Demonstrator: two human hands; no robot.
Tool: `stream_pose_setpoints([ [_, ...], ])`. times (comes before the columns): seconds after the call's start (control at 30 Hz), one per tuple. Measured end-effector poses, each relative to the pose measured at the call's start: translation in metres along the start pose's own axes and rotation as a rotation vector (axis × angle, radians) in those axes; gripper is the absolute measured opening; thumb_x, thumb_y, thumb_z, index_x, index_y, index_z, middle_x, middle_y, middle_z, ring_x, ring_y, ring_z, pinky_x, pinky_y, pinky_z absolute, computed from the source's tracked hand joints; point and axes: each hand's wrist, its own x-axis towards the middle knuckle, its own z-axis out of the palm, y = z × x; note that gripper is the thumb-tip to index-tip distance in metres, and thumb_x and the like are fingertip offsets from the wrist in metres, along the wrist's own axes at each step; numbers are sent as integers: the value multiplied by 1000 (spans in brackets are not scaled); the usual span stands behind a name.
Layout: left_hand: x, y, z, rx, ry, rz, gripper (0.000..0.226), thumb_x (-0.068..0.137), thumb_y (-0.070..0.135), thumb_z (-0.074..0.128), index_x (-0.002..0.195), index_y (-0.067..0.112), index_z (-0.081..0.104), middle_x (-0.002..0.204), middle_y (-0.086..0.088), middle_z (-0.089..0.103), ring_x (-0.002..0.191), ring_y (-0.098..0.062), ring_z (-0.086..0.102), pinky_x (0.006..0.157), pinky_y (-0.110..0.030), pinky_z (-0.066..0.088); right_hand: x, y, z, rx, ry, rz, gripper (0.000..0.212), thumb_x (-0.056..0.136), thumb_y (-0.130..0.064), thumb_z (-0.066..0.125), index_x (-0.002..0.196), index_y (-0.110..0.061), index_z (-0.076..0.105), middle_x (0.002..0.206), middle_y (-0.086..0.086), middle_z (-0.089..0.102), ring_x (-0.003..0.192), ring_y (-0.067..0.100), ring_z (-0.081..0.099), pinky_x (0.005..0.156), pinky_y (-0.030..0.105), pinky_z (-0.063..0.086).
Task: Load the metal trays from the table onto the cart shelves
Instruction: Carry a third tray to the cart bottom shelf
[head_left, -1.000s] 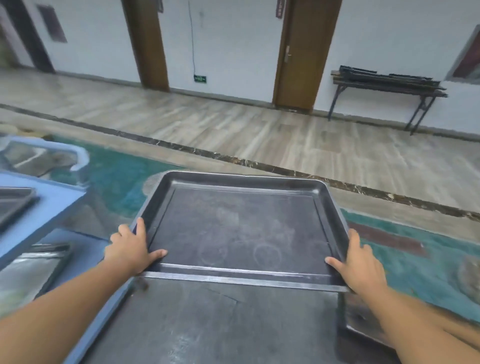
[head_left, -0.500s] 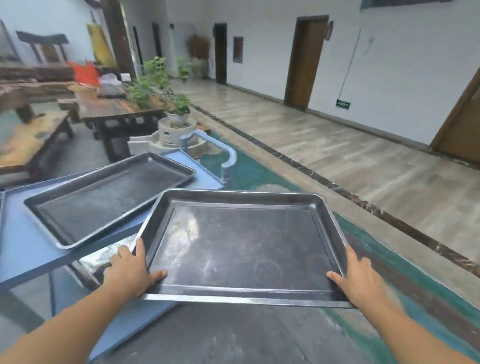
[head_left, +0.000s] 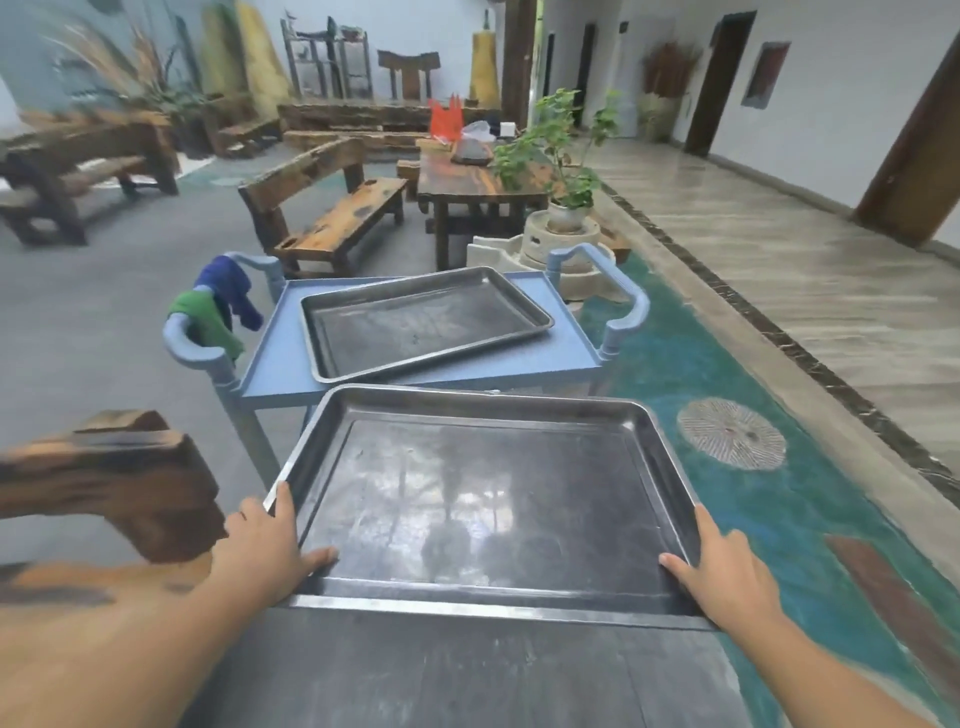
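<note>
I hold a rectangular metal tray (head_left: 483, 499) level in front of me. My left hand (head_left: 270, 545) grips its near left corner and my right hand (head_left: 727, 571) grips its near right corner, thumbs over the rim. The tray's far edge reaches just short of the blue cart (head_left: 550, 358), whose top shelf carries a second metal tray (head_left: 421, 322) lying slightly askew. A dark flat surface (head_left: 467, 670), possibly another tray, lies directly below the held tray's near edge.
Blue and green cloths (head_left: 218, 306) hang on the cart's left handle. A wooden slab (head_left: 104, 478) juts in at the left. Behind the cart stand a stone planter (head_left: 561, 234), a wooden table (head_left: 478, 187) and a bench (head_left: 332, 213).
My view has swung left from the doors and hallway to face the cart. The tray stays in both hands and has come up to the cart's near edge.
</note>
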Motion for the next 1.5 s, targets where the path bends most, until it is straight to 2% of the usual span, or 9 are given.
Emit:
stream_pose_setpoints([
  [0.17, -10, -19, 13, 7, -73, -102, 125, 62, 90, 52, 155, 21, 6, 124, -11, 35, 111, -29, 45, 90, -38, 48, 14, -20, 16, -33, -56, -69, 86, 84, -67, 54, 152, -31, 17, 99, 6, 44, 88, 33, 61, 66, 36, 43],
  [0.43, 28, -30, 46, 33, -145, -91, 123, 66, 89, 49, 155, 17, 3, 124, -13, 35, 110, -30, 47, 91, -36, 47, 38, -57, 48, -85, -110, -77, 84, 85, -64, 56, 152, -31, 18, 112, 12, 50, 95, 35, 62, 69, 37, 42],
  [0.6, 53, -39, 88, -6, -218, -64, 122, 68, 86, 51, 155, 14, 4, 127, -16, 37, 116, -33, 48, 95, -38, 47, 49, -71, 83, -122, -165, -58, 84, 85, -65, 53, 153, -32, 15, 113, 11, 50, 94, 34, 62, 73, 39, 48],
  [0.8, 71, -50, 150, 61, -373, -83, 124, 67, 90, 45, 155, 16, 1, 130, -15, 36, 119, -31, 46, 98, -39, 47, 53, -82, 142, -201, -256, -62, 84, 86, -65, 50, 153, -31, 14, 113, 13, 53, 96, 33, 62, 76, 40, 51],
  [1.0, 99, -52, 203, 77, -450, -102, 126, 64, 91, 46, 156, 17, 0, 132, -15, 34, 119, -31, 45, 96, -39, 48, 69, -95, 195, -245, -375, -72, 79, 91, -60, 49, 155, -28, 15, 126, 17, 51, 103, 31, 63, 81, 36, 48],
  [1.1, 121, -43, 235, 96, -472, -115, 126, 64, 92, 45, 156, 18, -1, 136, -16, 34, 120, -31, 44, 94, -39, 47, 94, -104, 228, -253, -386, -83, 79, 91, -59, 50, 155, -28, 15, 118, 13, 54, 100, 29, 63, 78, 35, 48],
  [1.3, 185, -11, 314, 108, -452, -96, 124, 65, 91, 45, 155, 17, 3, 130, -15, 38, 114, -30, 48, 87, -38, 50, 165, -113, 318, -225, -362, -80, 79, 90, -58, 51, 155, -28, 17, 105, 12, 55, 94, 32, 62, 69, 37, 43],
  [1.5, 277, 28, 436, 52, -394, -73, 125, 63, 89, 51, 154, 18, 5, 126, -17, 38, 113, -35, 48, 88, -44, 50, 256, -122, 444, -203, -288, -98, 74, 89, -55, 56, 151, -27, 27, 104, 17, 57, 91, 36, 62, 65, 37, 41],
])
